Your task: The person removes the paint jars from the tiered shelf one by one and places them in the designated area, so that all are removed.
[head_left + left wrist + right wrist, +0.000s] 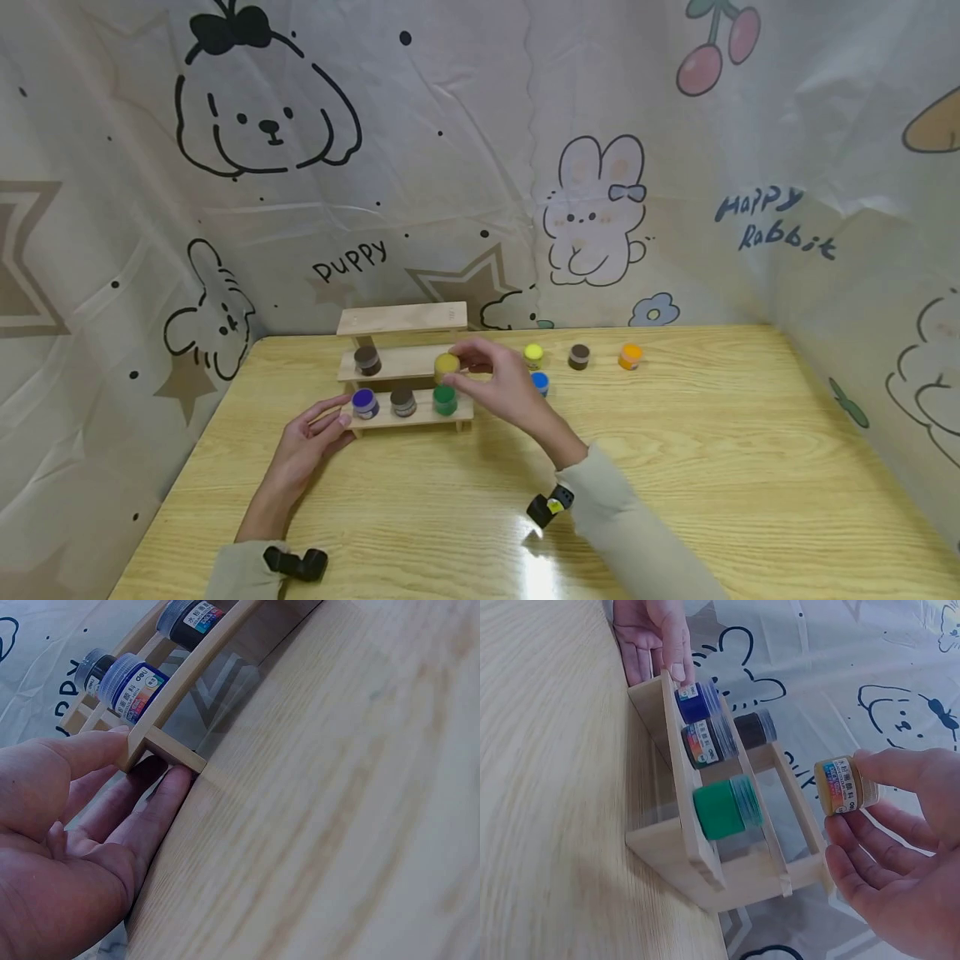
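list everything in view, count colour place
table: 1, yellowish wood, below
rack: 1, pale wood, on table
purple jar: 1, purple, bottom tier left
dark jars: 3, dark, bottom tier centre, middle tier left, table
green jar: 1, green, bottom tier right
ochre jar: 1, ochre, held
yellow jar: 1, yellow, table, right of rack
orange jar: 1, orange, table, furthest right
blue jar: 1, blue, table, partly hidden
cloth: count unclear, pale, printed, behind table
cameras: 2, black, on wrists
sleeves: 2, pale, at wrists
left grip: 1, bare, holding rack's left end
right grip: 1, bare, pinching ochre jar
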{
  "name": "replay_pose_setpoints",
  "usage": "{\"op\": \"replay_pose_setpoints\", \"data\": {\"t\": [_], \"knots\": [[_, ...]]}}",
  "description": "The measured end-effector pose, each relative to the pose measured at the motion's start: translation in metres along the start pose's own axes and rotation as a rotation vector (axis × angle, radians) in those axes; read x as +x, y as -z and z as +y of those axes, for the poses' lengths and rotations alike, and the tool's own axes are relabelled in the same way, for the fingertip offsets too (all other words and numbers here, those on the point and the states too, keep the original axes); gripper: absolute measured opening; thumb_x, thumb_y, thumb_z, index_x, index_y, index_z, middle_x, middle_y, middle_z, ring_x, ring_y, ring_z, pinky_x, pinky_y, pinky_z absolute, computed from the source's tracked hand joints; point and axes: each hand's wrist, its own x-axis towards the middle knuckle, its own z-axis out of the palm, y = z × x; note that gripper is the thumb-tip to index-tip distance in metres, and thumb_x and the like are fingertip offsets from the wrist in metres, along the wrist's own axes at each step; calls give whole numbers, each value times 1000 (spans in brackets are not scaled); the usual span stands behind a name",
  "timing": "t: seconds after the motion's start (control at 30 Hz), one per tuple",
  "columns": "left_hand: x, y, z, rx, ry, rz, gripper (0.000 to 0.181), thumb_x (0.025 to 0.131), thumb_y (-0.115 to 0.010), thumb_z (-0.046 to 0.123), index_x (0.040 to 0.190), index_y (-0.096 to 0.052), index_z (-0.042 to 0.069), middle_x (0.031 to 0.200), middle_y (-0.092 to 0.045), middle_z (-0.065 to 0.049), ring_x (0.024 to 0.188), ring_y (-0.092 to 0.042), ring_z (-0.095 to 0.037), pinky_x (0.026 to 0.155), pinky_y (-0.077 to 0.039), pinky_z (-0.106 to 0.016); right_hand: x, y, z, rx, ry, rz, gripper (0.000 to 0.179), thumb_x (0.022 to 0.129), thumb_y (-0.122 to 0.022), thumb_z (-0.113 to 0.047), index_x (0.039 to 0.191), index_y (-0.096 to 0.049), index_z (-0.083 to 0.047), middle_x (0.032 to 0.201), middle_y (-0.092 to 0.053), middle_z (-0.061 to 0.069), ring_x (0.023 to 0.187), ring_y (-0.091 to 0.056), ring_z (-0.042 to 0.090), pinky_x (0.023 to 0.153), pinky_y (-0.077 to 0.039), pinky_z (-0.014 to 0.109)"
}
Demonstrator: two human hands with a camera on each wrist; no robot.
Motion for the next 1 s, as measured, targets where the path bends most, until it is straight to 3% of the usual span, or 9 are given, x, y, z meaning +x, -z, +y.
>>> {"op": "replay_pose_setpoints", "data": {"t": [0.43, 0.63, 1.0], "knots": [[1, 1, -2, -12, 11, 5, 51, 103, -64, 15, 149, -49, -1, 125, -70, -4, 105, -69, -8, 92, -59, -29, -27, 30, 7, -5, -5, 48, 34, 89, -83, -20, 120, -71, -10, 113, -72, 4, 103, -67, 21, 94, -58, 46], [0, 1, 0, -16, 5, 4, 51, 103, -65, 14, 149, -49, -2, 124, -71, -4, 104, -70, -9, 92, -59, -30, -37, 44, 12, 2, -52, 49, 36, 90, -83, -22, 121, -71, -10, 115, -71, 6, 105, -66, 25, 97, -55, 54], [1, 1, -2, -39, -16, -6, 52, 102, -65, 12, 149, -48, -3, 115, -73, 0, 100, -71, -10, 91, -59, -31, -49, 69, 22, 21, -67, 101, 36, 90, -82, -12, 121, -68, -1, 118, -67, 15, 108, -65, 29, 97, -56, 52]]}}
